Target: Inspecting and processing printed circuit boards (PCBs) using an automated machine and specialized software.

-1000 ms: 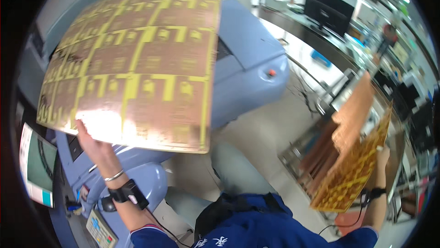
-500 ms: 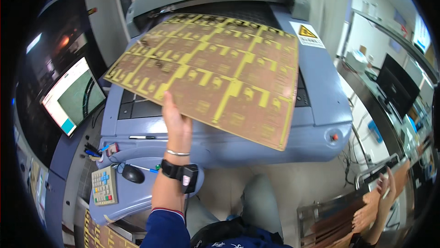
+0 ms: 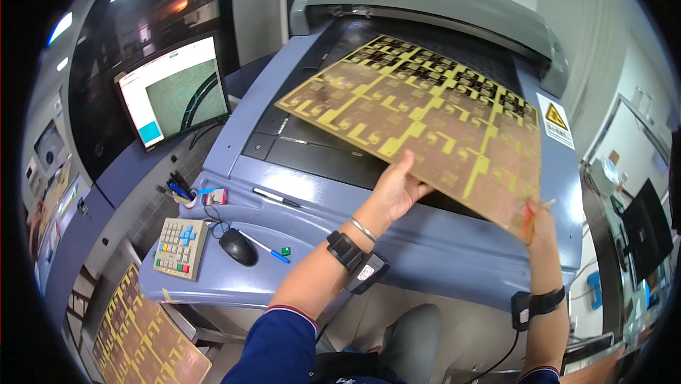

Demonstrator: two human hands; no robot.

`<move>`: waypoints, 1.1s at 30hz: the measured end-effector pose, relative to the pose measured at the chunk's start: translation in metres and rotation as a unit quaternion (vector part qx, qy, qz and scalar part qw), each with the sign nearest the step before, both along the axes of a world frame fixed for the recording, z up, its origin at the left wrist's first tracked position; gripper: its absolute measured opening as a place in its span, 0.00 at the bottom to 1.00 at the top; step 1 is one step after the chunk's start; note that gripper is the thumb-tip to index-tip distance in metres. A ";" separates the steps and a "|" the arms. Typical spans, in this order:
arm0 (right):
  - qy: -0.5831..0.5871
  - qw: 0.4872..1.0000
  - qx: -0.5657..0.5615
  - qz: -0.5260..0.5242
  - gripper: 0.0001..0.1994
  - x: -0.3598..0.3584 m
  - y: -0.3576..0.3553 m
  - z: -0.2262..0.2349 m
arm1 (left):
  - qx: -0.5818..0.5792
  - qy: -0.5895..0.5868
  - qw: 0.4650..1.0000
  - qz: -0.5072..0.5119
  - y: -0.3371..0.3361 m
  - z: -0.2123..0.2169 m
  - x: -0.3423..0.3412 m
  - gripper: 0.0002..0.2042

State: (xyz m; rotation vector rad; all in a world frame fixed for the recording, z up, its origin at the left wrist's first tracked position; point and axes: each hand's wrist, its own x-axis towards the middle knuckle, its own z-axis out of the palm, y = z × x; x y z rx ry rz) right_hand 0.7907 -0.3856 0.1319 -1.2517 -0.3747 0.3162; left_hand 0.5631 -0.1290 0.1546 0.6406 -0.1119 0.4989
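Your left hand [image 3: 397, 189] and right hand [image 3: 538, 219] pinch the circuit panel [image 3: 418, 118] at its 6 o'clock edge; thin, light, flexing, so support it underneath

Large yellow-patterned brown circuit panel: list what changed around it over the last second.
The large brown circuit panel with yellow tracks came down from overhead to lie over the blue-grey machine bed. The right hand left the rack panels and took its near corner. The left hand stayed under it.

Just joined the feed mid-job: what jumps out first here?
A large flat brown circuit panel with yellow patterning fills the centre, held by the left hand underneath and the right hand at its near corner. It hangs tilted over a blue-grey machine bed; a lit monitor stands left.
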 end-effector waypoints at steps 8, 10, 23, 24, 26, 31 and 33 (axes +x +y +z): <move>-0.100 0.989 -0.100 -0.031 0.07 0.067 0.044 0.051 | 0.380 0.217 0.847 0.301 0.110 0.013 -0.064 0.19; -0.128 0.985 -0.103 -0.057 0.09 0.096 0.035 0.049 | 0.568 0.216 0.629 0.485 0.147 0.006 -0.070 0.16; -0.450 0.849 -0.260 -0.098 0.18 0.128 0.101 0.009 | 0.718 0.438 0.289 0.457 0.194 -0.031 -0.113 0.22; -0.451 0.848 -0.260 -0.101 0.18 0.130 0.103 0.004 | 0.725 0.438 0.291 0.444 0.190 -0.030 -0.116 0.22; -0.553 0.648 -0.457 -0.255 0.20 0.135 0.103 -0.002 | 0.734 0.430 0.297 0.433 0.183 -0.030 -0.118 0.22; -0.527 0.728 -0.436 -0.049 0.19 0.071 0.118 0.013 | 0.716 0.424 0.387 0.397 0.181 -0.041 -0.171 0.21; -0.423 0.810 -0.404 0.042 0.19 0.010 0.118 0.033 | 0.689 0.425 0.415 0.415 0.170 -0.045 -0.201 0.21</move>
